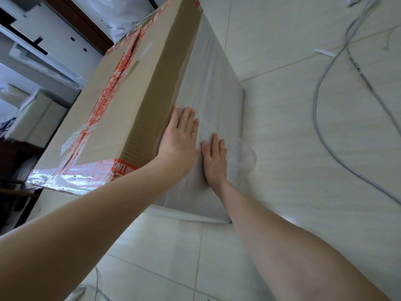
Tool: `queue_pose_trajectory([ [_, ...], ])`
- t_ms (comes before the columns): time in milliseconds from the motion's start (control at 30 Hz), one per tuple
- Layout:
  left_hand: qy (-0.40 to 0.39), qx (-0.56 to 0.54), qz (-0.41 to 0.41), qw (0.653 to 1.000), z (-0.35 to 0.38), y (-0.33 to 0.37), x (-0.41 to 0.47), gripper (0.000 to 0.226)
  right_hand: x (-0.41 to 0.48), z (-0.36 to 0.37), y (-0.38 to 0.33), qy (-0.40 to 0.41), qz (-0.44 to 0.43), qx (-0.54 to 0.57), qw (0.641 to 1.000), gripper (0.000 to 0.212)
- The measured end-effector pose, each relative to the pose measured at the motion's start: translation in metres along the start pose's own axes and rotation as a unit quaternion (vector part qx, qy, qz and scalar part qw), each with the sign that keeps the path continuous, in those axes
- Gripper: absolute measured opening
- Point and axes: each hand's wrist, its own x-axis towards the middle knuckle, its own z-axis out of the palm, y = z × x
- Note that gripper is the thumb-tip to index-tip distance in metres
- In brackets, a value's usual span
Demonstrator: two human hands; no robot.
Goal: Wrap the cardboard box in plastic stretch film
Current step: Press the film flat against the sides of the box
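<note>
A large cardboard box stands on the tiled floor, its top sealed with orange and clear tape. Whitish plastic stretch film covers its right side face down to the floor. My left hand lies flat on the film near the box's top edge, fingers straight. My right hand presses flat on the film just beside it, lower on the same face. A loose bulge of film sticks out to the right of my right hand. No film roll is in view.
Grey cables trail across the pale floor tiles on the right. White foam pieces and boards are stacked at the left behind the box, next to a dark wooden frame.
</note>
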Motion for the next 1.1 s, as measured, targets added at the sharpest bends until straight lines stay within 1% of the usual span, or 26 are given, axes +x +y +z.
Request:
queue_pose_trajectory([
  [67, -0.001, -0.001, -0.002, 1.000, 0.000, 0.000, 0.000, 0.071, -0.002, 0.001, -0.001, 0.000, 0.012, 0.006, 1.000, 0.062],
  [200, 0.002, -0.005, -0.002, 1.000, 0.002, -0.001, 0.001, 0.075, 0.001, 0.003, -0.001, 0.032, 0.018, 0.032, 0.999, 0.063],
  [333, 0.006, -0.012, -0.013, 1.000, 0.004, 0.001, 0.003, 0.076, 0.004, 0.004, -0.001, 0.018, 0.040, 0.018, 0.999, 0.062],
  [600, 0.001, -0.028, -0.023, 0.999, 0.003, 0.006, 0.006, 0.078, 0.016, -0.004, 0.007, -0.011, 0.038, 0.018, 0.999, 0.063],
  [700, 0.008, -0.024, -0.019, 1.000, -0.003, 0.004, 0.011, 0.076, 0.024, -0.007, 0.013, -0.010, 0.020, 0.039, 0.999, 0.064],
  [733, 0.024, -0.023, -0.007, 0.999, -0.006, 0.005, 0.013, 0.072, 0.026, -0.010, 0.014, 0.016, 0.021, 0.047, 0.999, 0.062],
  [767, 0.046, -0.022, 0.012, 0.999, -0.008, 0.008, 0.017, 0.067, 0.029, -0.015, 0.015, 0.065, 0.031, 0.045, 0.996, 0.060],
  [833, 0.077, -0.023, 0.065, 0.995, -0.010, 0.018, 0.024, 0.060, 0.030, -0.024, 0.017, 0.186, 0.068, 0.016, 0.980, 0.056],
  [867, 0.077, -0.024, 0.088, 0.993, -0.010, 0.024, 0.027, 0.059, 0.029, -0.028, 0.019, 0.217, 0.084, 0.005, 0.973, 0.057],
  [900, 0.067, -0.024, 0.101, 0.992, -0.008, 0.031, 0.029, 0.059, 0.028, -0.031, 0.023, 0.223, 0.094, 0.000, 0.970, 0.059],
  [1000, 0.023, -0.034, 0.081, 0.996, 0.003, 0.036, 0.033, 0.064, 0.032, -0.036, 0.038, 0.170, 0.100, -0.007, 0.980, 0.065],
  [1100, 0.007, -0.038, 0.047, 0.998, 0.009, 0.030, 0.034, 0.073, 0.041, -0.032, 0.050, 0.092, 0.103, 0.000, 0.990, 0.067],
])
